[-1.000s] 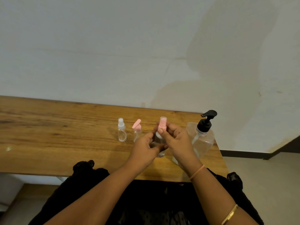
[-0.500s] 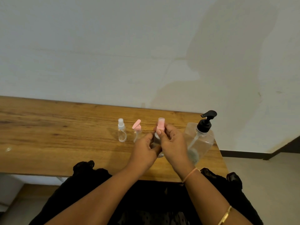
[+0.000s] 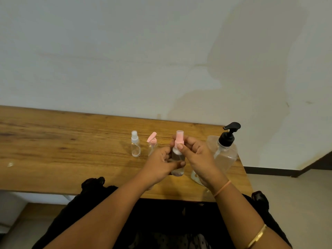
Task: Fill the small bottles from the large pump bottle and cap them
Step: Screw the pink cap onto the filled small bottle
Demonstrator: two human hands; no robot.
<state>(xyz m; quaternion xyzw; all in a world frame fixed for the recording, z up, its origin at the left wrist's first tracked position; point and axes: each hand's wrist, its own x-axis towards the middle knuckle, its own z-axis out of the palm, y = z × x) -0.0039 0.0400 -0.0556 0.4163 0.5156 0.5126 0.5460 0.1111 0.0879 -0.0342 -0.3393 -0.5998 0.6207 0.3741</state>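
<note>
A small clear bottle (image 3: 177, 163) with a pink spray cap (image 3: 179, 139) stands on the wooden table (image 3: 62, 155). My left hand (image 3: 159, 167) grips its body from the left. My right hand (image 3: 195, 155) pinches the pink cap between thumb and fingers. Left of them stand a small clear bottle with a white spray cap (image 3: 135, 146) and a small bottle with a pink flip cap (image 3: 152, 143), its lid up. The large clear pump bottle (image 3: 225, 153) with a black pump head stands just right of my right hand, partly hidden by it.
A pale wall rises directly behind the table. The table's right end lies just past the pump bottle, with floor (image 3: 296, 194) beyond. The near table edge runs above my dark-clothed lap (image 3: 161, 221).
My right hand has turned slightly on the pink cap, thumb now in front. The bottle and my left hand have stayed in place.
</note>
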